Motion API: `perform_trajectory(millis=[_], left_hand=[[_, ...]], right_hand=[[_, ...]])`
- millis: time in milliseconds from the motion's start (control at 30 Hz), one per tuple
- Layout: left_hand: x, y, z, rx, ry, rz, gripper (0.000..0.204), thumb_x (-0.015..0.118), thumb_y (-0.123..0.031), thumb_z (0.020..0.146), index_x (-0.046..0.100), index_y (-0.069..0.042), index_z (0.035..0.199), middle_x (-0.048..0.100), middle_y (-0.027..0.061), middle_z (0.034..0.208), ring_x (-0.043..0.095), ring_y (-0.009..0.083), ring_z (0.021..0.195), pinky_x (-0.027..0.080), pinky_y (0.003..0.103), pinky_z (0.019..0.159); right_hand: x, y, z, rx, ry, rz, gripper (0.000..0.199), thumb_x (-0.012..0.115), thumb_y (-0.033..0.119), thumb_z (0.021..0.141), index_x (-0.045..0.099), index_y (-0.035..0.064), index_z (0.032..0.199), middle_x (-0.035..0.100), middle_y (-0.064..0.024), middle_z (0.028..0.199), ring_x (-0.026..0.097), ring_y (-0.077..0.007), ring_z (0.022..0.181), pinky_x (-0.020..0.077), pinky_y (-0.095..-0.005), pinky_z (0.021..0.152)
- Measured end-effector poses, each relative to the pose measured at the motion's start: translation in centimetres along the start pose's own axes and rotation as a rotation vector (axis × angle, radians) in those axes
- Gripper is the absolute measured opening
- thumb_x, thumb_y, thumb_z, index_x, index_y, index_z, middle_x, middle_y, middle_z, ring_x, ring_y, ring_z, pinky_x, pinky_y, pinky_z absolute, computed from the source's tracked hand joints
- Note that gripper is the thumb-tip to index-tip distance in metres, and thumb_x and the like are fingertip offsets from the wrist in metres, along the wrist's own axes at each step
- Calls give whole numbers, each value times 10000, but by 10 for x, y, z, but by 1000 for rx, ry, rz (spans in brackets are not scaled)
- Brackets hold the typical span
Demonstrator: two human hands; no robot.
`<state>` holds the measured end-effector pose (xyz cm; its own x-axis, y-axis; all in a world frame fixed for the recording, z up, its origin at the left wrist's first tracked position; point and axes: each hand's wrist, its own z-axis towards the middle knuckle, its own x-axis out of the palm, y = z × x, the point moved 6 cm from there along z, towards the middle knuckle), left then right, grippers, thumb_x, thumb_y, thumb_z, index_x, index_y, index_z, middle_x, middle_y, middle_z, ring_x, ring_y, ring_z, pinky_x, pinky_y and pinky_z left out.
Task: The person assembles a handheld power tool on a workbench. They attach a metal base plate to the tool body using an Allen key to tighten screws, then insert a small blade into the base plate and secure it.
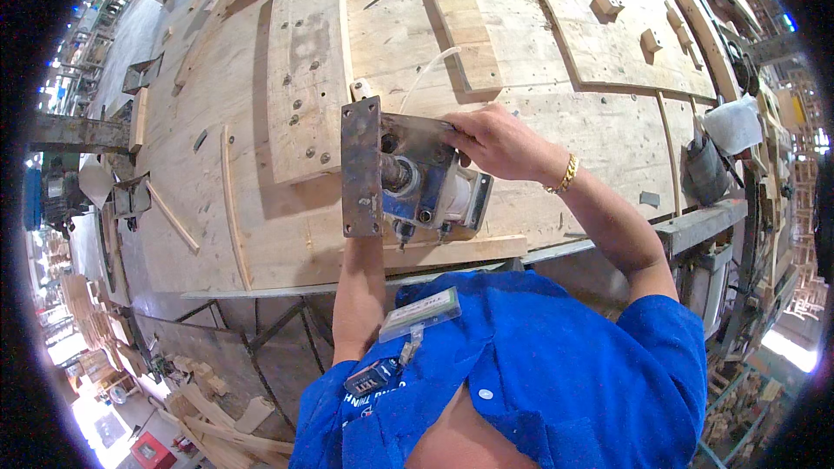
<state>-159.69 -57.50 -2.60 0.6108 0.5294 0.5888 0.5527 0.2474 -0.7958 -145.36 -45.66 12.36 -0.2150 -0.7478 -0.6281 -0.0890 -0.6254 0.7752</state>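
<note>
A metal clamp unit point(408, 175) with a rusty upright plate point(360, 165), a round shaft and a blue-white body sits on the wooden workbench point(261, 234) near its front edge. My right hand point(495, 141) rests on the unit's top right side, fingers curled over its edge. My left hand is hidden under the plate; only its forearm point(360, 295) shows, rising to the unit from below. A thin white hose point(427, 74) runs from the unit across the boards.
A long plank point(304, 69) with screws lies left of the unit. A curved thin strip point(233, 208) and small wooden blocks point(608, 0) lie on the bench. A cloth-wrapped tool point(721, 148) sits at the right edge. Scrap wood point(208, 417) covers the floor below left.
</note>
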Motion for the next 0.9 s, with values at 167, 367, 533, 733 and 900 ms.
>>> perform_trajectory(millis=[167,367,533,733,900], left_hand=[[4,1,3,10,13,-23,344,511,-205,903,544,-6,1182,610,38,1001,597,112,836,501,247,687],[4,2,3,6,22,-31,349,513,-205,902,542,-4,1186,609,42,1013,596,116,850,499,251,701],[4,3,2,13,25,-38,353,514,-205,901,540,-2,1189,607,46,1023,594,120,863,498,254,713],[6,4,3,14,37,-46,358,516,-205,900,538,-1,1192,605,50,1035,593,124,878,496,258,726],[6,4,3,11,46,-42,362,517,-206,898,536,1,1195,604,54,1045,592,128,890,495,261,738]], right_hand=[[4,-9,-1,12,-31,-43,173,496,138,926,573,-16,919,573,-179,640,600,-296,580,458,-378,558],[5,-10,0,41,-30,-48,175,490,140,930,574,-13,921,579,-179,657,609,-299,589,457,-382,551],[5,-4,-1,16,-89,-74,166,501,138,919,576,-6,950,577,-198,688,595,-349,629,453,-401,566],[5,-2,-3,-29,-130,-86,146,517,126,902,568,-2,951,560,-215,709,569,-386,659,444,-421,575],[3,-1,-4,-4,-99,-63,140,517,124,904,553,-10,893,556,-201,668,570,-359,608,443,-399,552]])
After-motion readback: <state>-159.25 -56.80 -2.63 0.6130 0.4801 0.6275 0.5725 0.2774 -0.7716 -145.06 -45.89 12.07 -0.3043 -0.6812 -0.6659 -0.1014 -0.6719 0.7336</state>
